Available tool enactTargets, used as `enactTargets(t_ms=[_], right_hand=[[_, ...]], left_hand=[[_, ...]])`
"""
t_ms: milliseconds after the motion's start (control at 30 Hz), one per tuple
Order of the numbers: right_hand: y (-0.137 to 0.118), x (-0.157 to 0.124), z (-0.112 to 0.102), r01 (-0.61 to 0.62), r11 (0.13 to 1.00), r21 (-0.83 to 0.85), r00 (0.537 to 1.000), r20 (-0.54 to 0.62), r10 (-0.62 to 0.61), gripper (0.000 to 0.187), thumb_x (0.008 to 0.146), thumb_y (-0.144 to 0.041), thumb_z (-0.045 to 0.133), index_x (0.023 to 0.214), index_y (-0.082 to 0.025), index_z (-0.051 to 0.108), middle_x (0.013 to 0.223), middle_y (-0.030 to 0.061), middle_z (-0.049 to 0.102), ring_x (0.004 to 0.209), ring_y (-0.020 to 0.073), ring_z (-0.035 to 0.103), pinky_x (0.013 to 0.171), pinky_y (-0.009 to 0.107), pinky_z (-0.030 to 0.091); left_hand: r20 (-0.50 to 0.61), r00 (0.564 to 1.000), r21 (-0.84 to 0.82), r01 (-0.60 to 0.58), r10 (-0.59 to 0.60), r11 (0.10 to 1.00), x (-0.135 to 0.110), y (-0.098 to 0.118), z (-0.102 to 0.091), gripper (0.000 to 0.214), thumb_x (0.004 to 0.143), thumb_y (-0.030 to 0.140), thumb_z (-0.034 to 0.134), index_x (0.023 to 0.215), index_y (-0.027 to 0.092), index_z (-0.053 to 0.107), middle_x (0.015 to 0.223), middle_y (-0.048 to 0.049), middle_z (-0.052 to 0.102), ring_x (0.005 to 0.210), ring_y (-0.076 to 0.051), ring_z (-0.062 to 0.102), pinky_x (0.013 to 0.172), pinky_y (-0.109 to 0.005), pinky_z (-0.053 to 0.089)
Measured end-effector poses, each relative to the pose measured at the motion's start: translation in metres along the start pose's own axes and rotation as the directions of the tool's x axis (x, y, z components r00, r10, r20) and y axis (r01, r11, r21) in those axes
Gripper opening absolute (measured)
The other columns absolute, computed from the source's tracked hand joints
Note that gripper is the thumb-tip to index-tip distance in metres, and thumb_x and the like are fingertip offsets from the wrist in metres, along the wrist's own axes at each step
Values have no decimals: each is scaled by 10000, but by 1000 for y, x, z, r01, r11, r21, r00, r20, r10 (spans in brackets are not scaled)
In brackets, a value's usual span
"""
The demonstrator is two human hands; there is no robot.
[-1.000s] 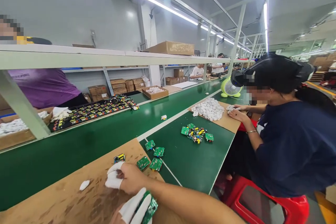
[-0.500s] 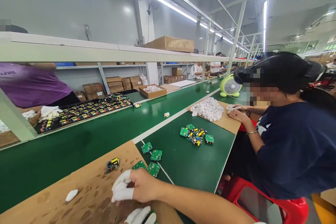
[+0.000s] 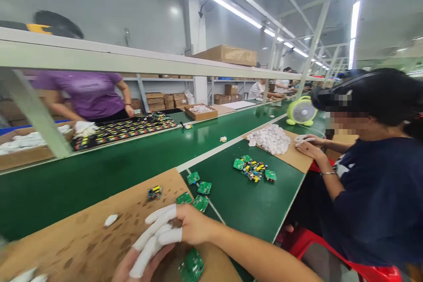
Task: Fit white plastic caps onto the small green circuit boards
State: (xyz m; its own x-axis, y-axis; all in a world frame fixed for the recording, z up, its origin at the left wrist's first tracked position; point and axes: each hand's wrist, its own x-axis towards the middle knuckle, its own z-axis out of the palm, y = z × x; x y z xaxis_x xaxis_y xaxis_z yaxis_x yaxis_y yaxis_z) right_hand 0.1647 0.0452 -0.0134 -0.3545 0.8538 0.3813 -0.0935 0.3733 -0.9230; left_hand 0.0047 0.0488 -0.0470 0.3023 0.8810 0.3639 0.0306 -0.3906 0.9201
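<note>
My right hand (image 3: 188, 229) reaches left over a brown cardboard sheet (image 3: 82, 238), its fingers in white finger cots and stretched out. They lie across my left hand (image 3: 120, 273), which shows only in part at the bottom edge, palm up and holding nothing. A green circuit board (image 3: 191, 266) lies on the cardboard just right of both hands. Several more green boards (image 3: 200, 202) lie past my right hand. A board with yellow and black parts (image 3: 154, 192) and a small white piece (image 3: 110, 219) also rest on the cardboard. Blurred white tips (image 3: 26, 275) show at the bottom left corner.
A green conveyor belt (image 3: 99, 176) runs beyond the cardboard. A seated co-worker (image 3: 373, 185) on the right handles white casings (image 3: 269, 137) beside a board pile (image 3: 253, 168) and a small fan (image 3: 301, 111). Across the belt, a person in purple (image 3: 89, 94) stands behind a tray of boards (image 3: 125, 128).
The green board that was in my left hand now lies on the cardboard. My right hand's curled fingers have stretched out across my left hand. The view has swung slightly.
</note>
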Motion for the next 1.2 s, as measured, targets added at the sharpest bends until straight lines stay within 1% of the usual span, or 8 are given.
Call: enactTargets(t_ms=[67,267,400,500,733,967,1133,1200], right_hand=[[1,-2,3,62,983,-175,996,-53,-72,469,743,-541,581,1001,-159,670,1168,102,606,1048,218,576,904,311,438],[3,-11,3,23,978,-209,999,34,-16,402,888,-415,430,1198,-194,559,1193,105,587,1140,215,511,1011,406,338],[5,-15,3,-28,933,-358,989,124,77,586,752,-302,646,1297,-222,449,1253,102,539,1099,227,537,941,382,424],[6,-14,3,68,852,-520,991,132,1,413,763,-266,637,1171,-231,584,1231,91,568,1142,235,507,973,386,392],[6,-12,3,71,859,-507,994,113,-16,265,809,-352,581,992,-194,687,1028,98,678,969,222,612,869,337,461],[3,-16,2,19,879,-477,990,133,51,393,771,-366,621,1122,-190,604,936,59,694,778,183,638,703,273,496],[-2,-14,0,27,890,-455,999,33,-14,282,823,-351,534,1023,-184,642,963,81,691,849,209,625,753,315,467],[-1,-10,-4,-32,939,-342,986,-166,-27,329,828,-353,519,1101,-180,578,1012,97,673,868,210,620,756,331,466]], left_hand=[[47,948,-354,311,-315,882,-4,20,4,352,708,439,611,995,243,672,985,-17,703,966,-257,624,818,-389,543],[26,833,-582,462,-552,669,-6,49,16,311,627,292,723,896,151,653,955,-66,690,875,-174,635,787,-303,526],[51,841,-503,488,-539,713,-9,51,17,402,655,332,699,983,128,589,890,-72,678,756,-158,637,678,-275,521],[55,845,-446,498,-532,744,-12,55,19,439,660,348,692,1010,123,552,864,-65,662,701,-138,613,602,-247,508],[10,841,-510,470,-541,720,-15,58,23,826,693,288,681,1342,121,198,843,-48,615,714,-130,583,611,-259,504],[34,864,-461,460,-503,759,-13,54,21,880,666,349,690,1359,148,186,791,-16,615,627,-105,560,601,-240,465],[64,835,-399,523,-546,753,-14,53,19,638,788,410,506,1323,155,267,913,-77,610,734,-150,595,619,-277,486],[37,868,-240,488,-495,839,-17,54,21,600,810,416,457,1317,148,282,882,-75,625,740,-157,605,637,-282,481]])
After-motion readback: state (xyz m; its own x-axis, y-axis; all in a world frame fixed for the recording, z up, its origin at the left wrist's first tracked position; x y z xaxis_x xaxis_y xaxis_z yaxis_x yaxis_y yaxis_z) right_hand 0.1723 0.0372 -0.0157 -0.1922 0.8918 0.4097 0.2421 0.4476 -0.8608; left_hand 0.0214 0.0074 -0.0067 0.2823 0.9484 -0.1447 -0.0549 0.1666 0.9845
